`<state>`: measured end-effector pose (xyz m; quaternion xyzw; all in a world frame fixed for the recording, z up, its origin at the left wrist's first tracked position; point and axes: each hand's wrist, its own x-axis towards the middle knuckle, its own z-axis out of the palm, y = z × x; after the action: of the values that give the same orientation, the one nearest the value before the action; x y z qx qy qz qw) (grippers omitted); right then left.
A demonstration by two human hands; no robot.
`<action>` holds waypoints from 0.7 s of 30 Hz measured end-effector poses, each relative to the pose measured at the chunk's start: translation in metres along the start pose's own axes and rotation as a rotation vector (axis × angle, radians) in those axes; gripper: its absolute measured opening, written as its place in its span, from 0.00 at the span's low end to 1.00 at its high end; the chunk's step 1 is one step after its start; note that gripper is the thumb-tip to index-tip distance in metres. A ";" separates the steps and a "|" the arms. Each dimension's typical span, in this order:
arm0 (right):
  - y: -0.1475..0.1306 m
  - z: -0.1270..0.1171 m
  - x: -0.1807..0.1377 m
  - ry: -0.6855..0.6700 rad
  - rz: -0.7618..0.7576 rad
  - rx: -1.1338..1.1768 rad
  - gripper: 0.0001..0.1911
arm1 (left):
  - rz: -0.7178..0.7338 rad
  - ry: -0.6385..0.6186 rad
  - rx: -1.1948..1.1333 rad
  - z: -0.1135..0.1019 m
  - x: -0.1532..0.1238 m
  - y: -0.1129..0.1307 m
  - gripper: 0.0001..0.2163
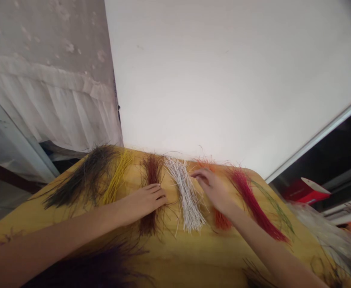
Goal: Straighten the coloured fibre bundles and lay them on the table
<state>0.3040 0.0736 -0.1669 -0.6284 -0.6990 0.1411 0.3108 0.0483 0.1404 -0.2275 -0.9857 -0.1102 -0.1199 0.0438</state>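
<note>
Bundles of thin coloured strands lie in a row on a wooden table. My left hand [151,199] rests across the reddish-brown bundle [150,224], fingers laid out loosely and slightly apart. To its right is the white bundle [189,204]. My right hand [210,186] hovers over or touches the orange bundle [222,221], its fingers extended toward the white strands; the fingertips look apart, with nothing visible in them. Part of the orange bundle is hidden under that hand and wrist.
Left of my hands lie a yellow bundle [119,176] and a black one [82,176]. A crimson bundle [255,202] and green strands [275,204] lie right. Dark purple strands [88,266] are near me. A white wall [223,80] stands behind the table [175,260].
</note>
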 end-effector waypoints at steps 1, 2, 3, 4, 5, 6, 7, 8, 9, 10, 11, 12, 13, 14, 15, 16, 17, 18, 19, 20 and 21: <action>0.004 -0.004 0.001 -0.004 0.045 0.002 0.14 | 0.014 0.004 -0.006 0.000 0.001 0.001 0.16; 0.008 -0.007 0.000 -0.021 0.082 0.002 0.13 | 0.026 0.008 -0.014 -0.001 0.002 0.001 0.16; 0.011 -0.009 -0.001 -0.044 0.113 -0.002 0.12 | 0.036 0.011 -0.024 -0.002 0.004 0.002 0.15; 0.014 -0.009 -0.003 -0.072 0.137 -0.006 0.10 | 0.044 0.014 -0.035 -0.003 0.005 0.004 0.15; 0.016 -0.009 -0.006 -0.098 0.156 -0.013 0.10 | 0.050 0.015 -0.046 -0.005 0.006 0.005 0.14; 0.017 -0.008 -0.010 -0.122 0.169 -0.022 0.09 | 0.053 0.017 -0.056 -0.007 0.006 0.006 0.14; 0.017 -0.008 -0.014 -0.141 0.180 -0.032 0.08 | 0.052 0.017 -0.069 -0.009 0.006 0.007 0.15; 0.017 -0.007 -0.017 -0.151 0.189 -0.042 0.08 | 0.047 0.019 -0.088 -0.011 0.006 0.009 0.16; 0.017 -0.007 -0.020 -0.149 0.198 -0.052 0.08 | 0.037 0.018 -0.113 -0.012 0.006 0.010 0.18; 0.017 -0.007 -0.022 -0.140 0.206 -0.063 0.09 | 0.023 0.016 -0.142 -0.013 0.005 0.010 0.20; 0.018 -0.007 -0.023 -0.128 0.216 -0.072 0.09 | 0.006 0.014 -0.173 -0.014 0.004 0.011 0.21; 0.018 -0.007 -0.024 -0.118 0.225 -0.078 0.10 | -0.012 0.011 -0.205 -0.014 0.003 0.011 0.22; 0.019 -0.007 -0.024 -0.115 0.236 -0.084 0.11 | -0.029 0.007 -0.233 -0.013 0.003 0.011 0.22; 0.020 -0.008 -0.024 -0.123 0.247 -0.087 0.11 | -0.043 0.005 -0.253 -0.013 0.003 0.011 0.22; 0.020 -0.007 -0.023 -0.138 0.258 -0.090 0.11 | -0.054 0.004 -0.265 -0.013 0.003 0.012 0.22; 0.020 -0.007 -0.022 -0.156 0.269 -0.095 0.11 | -0.062 0.005 -0.278 -0.012 0.003 0.012 0.22; 0.020 -0.005 -0.021 -0.172 0.280 -0.102 0.12 | -0.067 0.004 -0.294 -0.013 0.004 0.012 0.22; 0.019 -0.004 -0.020 -0.184 0.289 -0.111 0.12 | -0.069 0.006 -0.316 -0.013 0.005 0.013 0.23; 0.017 -0.002 -0.019 -0.195 0.295 -0.122 0.12 | -0.068 0.008 -0.343 -0.014 0.005 0.014 0.23; 0.015 0.000 -0.017 -0.205 0.298 -0.132 0.12 | -0.066 0.008 -0.373 -0.015 0.006 0.015 0.24; 0.012 0.003 -0.015 -0.217 0.298 -0.142 0.12 | -0.061 0.006 -0.400 -0.016 0.007 0.016 0.24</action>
<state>0.3119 0.0615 -0.1797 -0.7264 -0.6358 0.2028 0.1645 0.0549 0.1242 -0.2115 -0.9706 -0.1136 -0.1437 -0.1564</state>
